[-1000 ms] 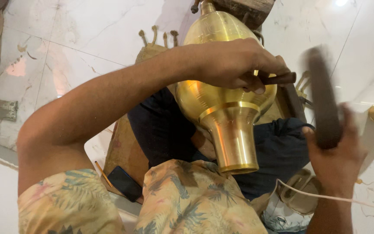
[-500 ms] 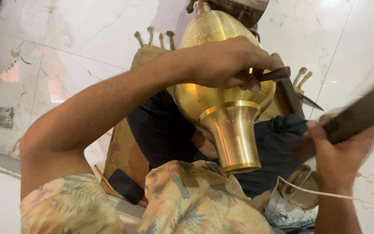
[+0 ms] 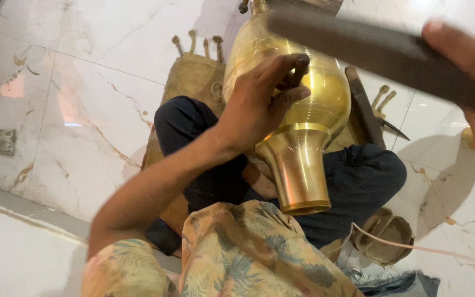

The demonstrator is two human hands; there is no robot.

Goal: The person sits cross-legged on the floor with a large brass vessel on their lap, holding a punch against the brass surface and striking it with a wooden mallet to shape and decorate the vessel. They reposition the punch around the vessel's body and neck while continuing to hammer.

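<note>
White marble floor (image 3: 83,82) carries a brown mat (image 3: 193,80) and beige cord (image 3: 441,250).
</note>
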